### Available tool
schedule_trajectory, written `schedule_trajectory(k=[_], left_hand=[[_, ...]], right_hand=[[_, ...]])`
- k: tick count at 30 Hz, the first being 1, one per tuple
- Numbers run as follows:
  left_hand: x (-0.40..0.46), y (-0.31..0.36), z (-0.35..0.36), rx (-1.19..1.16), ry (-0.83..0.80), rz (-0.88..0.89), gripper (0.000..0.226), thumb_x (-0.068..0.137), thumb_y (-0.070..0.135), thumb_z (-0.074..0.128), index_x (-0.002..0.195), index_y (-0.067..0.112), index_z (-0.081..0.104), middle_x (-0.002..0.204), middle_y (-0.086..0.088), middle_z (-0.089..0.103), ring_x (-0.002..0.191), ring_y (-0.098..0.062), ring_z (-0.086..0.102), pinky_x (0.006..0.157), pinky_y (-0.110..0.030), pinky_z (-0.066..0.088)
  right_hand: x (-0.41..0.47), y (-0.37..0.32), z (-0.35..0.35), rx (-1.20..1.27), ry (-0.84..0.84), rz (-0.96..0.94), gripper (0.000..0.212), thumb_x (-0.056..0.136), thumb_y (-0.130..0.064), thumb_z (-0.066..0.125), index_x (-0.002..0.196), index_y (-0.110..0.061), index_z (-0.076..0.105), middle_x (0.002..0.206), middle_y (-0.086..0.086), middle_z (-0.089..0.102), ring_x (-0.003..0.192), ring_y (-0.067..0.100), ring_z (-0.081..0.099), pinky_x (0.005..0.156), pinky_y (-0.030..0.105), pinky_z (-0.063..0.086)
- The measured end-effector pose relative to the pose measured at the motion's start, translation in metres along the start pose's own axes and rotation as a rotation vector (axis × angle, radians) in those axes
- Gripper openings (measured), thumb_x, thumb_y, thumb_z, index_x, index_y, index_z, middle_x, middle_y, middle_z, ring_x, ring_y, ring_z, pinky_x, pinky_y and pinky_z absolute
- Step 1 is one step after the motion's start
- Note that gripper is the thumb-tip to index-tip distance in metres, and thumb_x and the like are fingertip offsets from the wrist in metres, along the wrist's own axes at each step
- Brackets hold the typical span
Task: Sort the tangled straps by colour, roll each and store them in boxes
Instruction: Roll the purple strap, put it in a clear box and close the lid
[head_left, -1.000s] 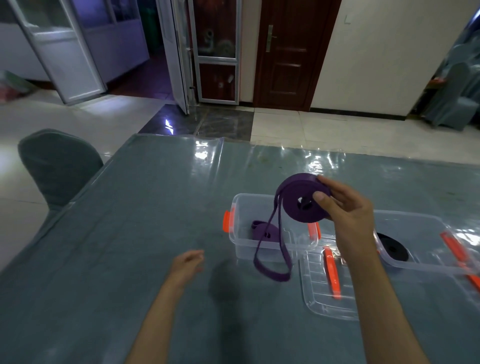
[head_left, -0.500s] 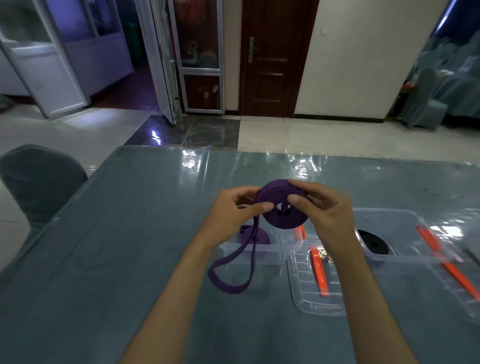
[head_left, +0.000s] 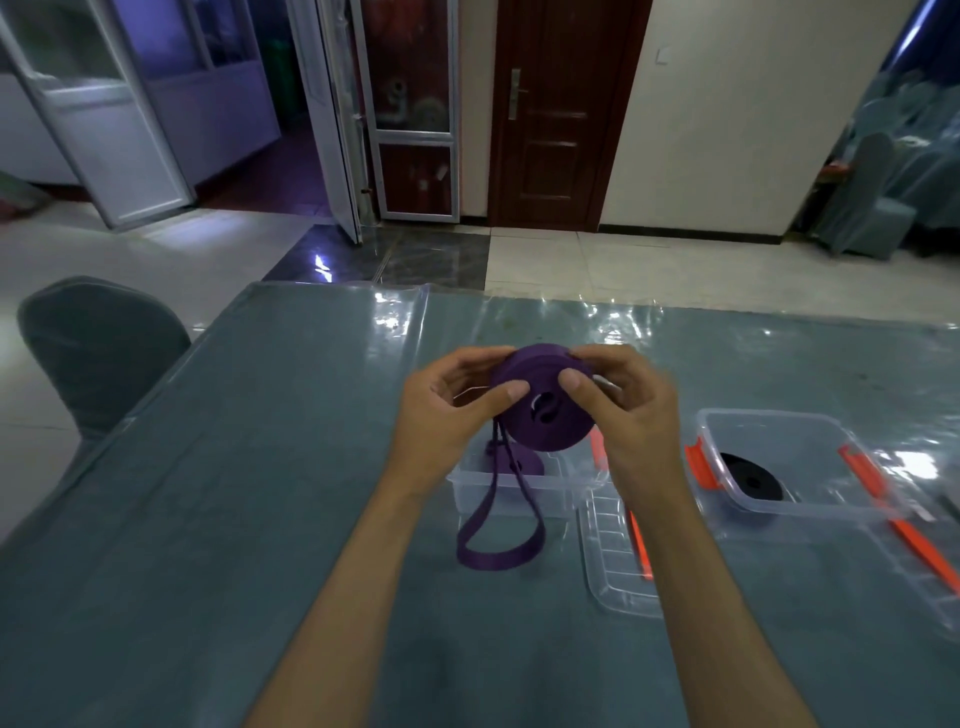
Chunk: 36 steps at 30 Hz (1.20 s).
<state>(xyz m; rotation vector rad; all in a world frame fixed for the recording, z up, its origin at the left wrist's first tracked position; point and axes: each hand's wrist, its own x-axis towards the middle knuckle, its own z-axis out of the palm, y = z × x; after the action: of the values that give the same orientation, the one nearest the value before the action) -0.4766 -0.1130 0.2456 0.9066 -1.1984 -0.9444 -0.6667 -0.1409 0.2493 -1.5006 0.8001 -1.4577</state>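
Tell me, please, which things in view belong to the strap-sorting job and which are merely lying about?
Part of the job:
- purple strap roll, held in left hand and right hand
- left clear box with a purple roll inside
- right clear box with black roll
- box lid

Lying about:
- covered chair
- table

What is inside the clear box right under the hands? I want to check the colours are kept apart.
Inside the clear box a rolled purple strap shows at the bottom. The purple roll, held by the left hand and right hand, covers most of the box, so the rest is unseen.
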Motion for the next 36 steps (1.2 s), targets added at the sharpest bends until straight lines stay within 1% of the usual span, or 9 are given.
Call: schedule_trajectory(k=[4, 9, 14, 17, 21, 26, 30, 34, 36], left_hand=[[0.0, -0.001, 0.006, 0.03, 0.032, 0.052, 0.03, 0.08, 0.003, 0.086, 0.103, 0.017, 0.072, 0.102, -0.004, 0.079, 0.098, -0.021, 0.076, 0.085, -0.027, 0.06], [0.0, -0.007, 0.012, -0.056, -0.042, 0.033, 0.027, 0.084, -0.004, 0.078, 0.107, 0.01, 0.074, 0.106, -0.005, 0.079, 0.104, -0.024, 0.076, 0.088, -0.03, 0.061], [0.0, -0.003, 0.014, 0.018, -0.067, 0.071, 0.03, 0.086, -0.001, 0.079, 0.113, 0.012, 0.074, 0.11, -0.006, 0.078, 0.106, -0.025, 0.075, 0.091, -0.034, 0.061], [-0.001, -0.006, 0.018, 0.06, -0.07, 0.062, 0.028, 0.088, 0.007, 0.08, 0.113, 0.018, 0.075, 0.111, -0.002, 0.077, 0.106, -0.024, 0.074, 0.092, -0.037, 0.061], [0.004, -0.009, 0.016, 0.065, -0.108, 0.046, 0.035, 0.088, 0.009, 0.078, 0.121, 0.019, 0.075, 0.11, 0.004, 0.075, 0.106, -0.017, 0.072, 0.092, -0.029, 0.059], [0.003, -0.016, 0.022, 0.07, -0.005, 0.089, 0.028, 0.079, 0.006, 0.086, 0.104, 0.015, 0.077, 0.108, -0.007, 0.078, 0.104, -0.027, 0.074, 0.093, -0.038, 0.061], [0.007, -0.022, 0.013, 0.053, -0.071, 0.034, 0.031, 0.086, 0.003, 0.078, 0.115, 0.014, 0.077, 0.115, -0.008, 0.075, 0.107, -0.02, 0.073, 0.093, -0.027, 0.057], [0.008, -0.02, 0.01, 0.077, -0.026, 0.033, 0.034, 0.079, 0.0, 0.086, 0.108, 0.015, 0.078, 0.108, -0.002, 0.08, 0.104, -0.019, 0.076, 0.091, -0.024, 0.058], [0.004, -0.025, 0.011, 0.086, -0.016, 0.041, 0.029, 0.078, 0.002, 0.086, 0.104, 0.011, 0.079, 0.109, -0.005, 0.079, 0.104, -0.022, 0.076, 0.093, -0.029, 0.06]], right_hand=[[0.004, -0.003, -0.014, -0.022, -0.07, 0.08, 0.022, 0.082, -0.015, 0.083, 0.094, -0.014, 0.065, 0.103, 0.016, 0.075, 0.099, 0.034, 0.075, 0.083, 0.052, 0.063], [0.0, -0.011, -0.018, 0.056, -0.002, 0.044, 0.026, 0.078, -0.015, 0.082, 0.101, -0.021, 0.072, 0.102, 0.007, 0.078, 0.098, 0.028, 0.076, 0.081, 0.035, 0.063], [-0.002, -0.007, -0.027, 0.043, -0.045, 0.105, 0.022, 0.078, -0.008, 0.081, 0.091, -0.007, 0.064, 0.1, 0.013, 0.077, 0.094, 0.034, 0.077, 0.075, 0.041, 0.065], [-0.003, -0.007, -0.032, 0.038, -0.003, 0.062, 0.021, 0.079, -0.01, 0.082, 0.094, -0.011, 0.067, 0.099, 0.011, 0.075, 0.092, 0.035, 0.077, 0.074, 0.041, 0.065], [-0.003, -0.006, -0.037, 0.031, -0.009, 0.052, 0.022, 0.082, -0.011, 0.079, 0.101, -0.014, 0.068, 0.104, 0.004, 0.076, 0.096, 0.03, 0.076, 0.078, 0.039, 0.064], [0.001, -0.007, -0.045, -0.052, -0.088, 0.138, 0.03, 0.075, -0.012, 0.084, 0.088, 0.001, 0.06, 0.095, 0.009, 0.077, 0.089, 0.033, 0.077, 0.072, 0.039, 0.065], [0.003, -0.005, -0.044, -0.063, -0.023, 0.069, 0.027, 0.077, -0.017, 0.084, 0.101, -0.014, 0.071, 0.098, 0.007, 0.075, 0.093, 0.034, 0.076, 0.079, 0.047, 0.065], [0.002, 0.002, -0.043, -0.107, -0.143, 0.2, 0.024, 0.079, -0.009, 0.084, 0.081, -0.009, 0.06, 0.105, 0.012, 0.075, 0.095, 0.032, 0.077, 0.075, 0.046, 0.066], [0.002, 0.002, -0.043, -0.131, -0.166, 0.19, 0.025, 0.08, -0.005, 0.084, 0.088, -0.005, 0.061, 0.098, 0.016, 0.076, 0.088, 0.033, 0.077, 0.073, 0.044, 0.065]])
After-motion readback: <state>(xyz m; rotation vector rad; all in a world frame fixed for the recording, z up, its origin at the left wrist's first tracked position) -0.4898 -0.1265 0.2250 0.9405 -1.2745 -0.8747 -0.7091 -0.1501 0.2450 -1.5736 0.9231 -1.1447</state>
